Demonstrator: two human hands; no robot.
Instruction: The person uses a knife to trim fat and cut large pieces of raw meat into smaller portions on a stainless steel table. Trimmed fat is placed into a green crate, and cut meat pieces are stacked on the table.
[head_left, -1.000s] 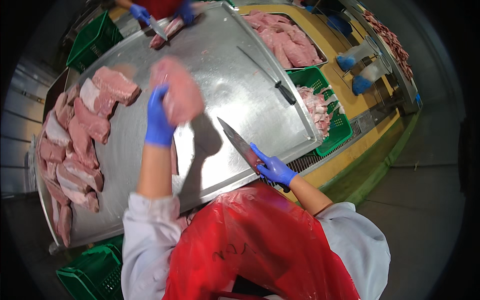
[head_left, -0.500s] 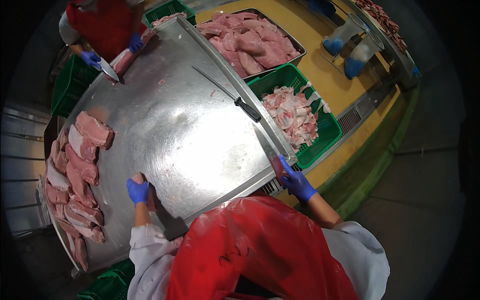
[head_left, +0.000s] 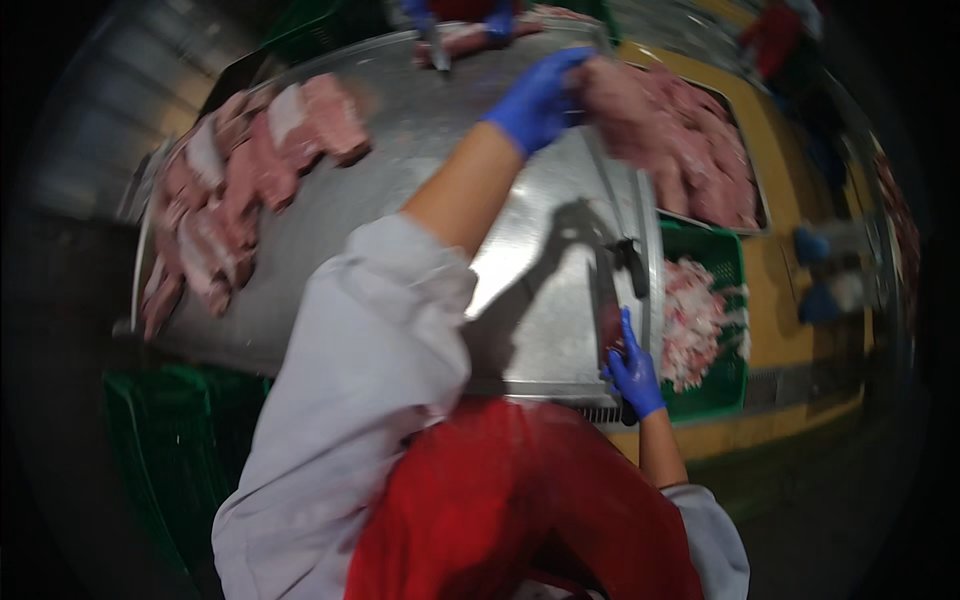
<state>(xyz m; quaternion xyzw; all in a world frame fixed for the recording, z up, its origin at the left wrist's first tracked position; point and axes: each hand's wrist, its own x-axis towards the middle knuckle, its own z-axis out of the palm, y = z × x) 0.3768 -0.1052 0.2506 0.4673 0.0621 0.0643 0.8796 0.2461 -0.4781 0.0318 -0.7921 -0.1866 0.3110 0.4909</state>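
My left hand (head_left: 540,105), in a blue glove, reaches across the far right of the metal table (head_left: 420,200). Its fingers are closed on a blurred pink piece of meat (head_left: 618,105), held over the near side of a metal tray (head_left: 762,205) heaped with meat slices (head_left: 705,150). Close to the table's right corner, my blue-gloved right hand (head_left: 634,378) grips a knife (head_left: 606,300), blade pointing away from me. Just beyond that blade lies a sharpening steel (head_left: 630,262) with a black handle.
A green basket (head_left: 735,395) of pale trimmings (head_left: 692,320) stands along the right edge. Several meat slabs (head_left: 240,170) lie at the table's left. Across the far side, a co-worker's gloved hands (head_left: 500,22) hold a knife and meat. Another green basket (head_left: 150,420) sits lower left.
My left hand has swung from the table's near edge to the far right, carrying the meat to the tray. My right hand still holds the knife. The whole view has turned.
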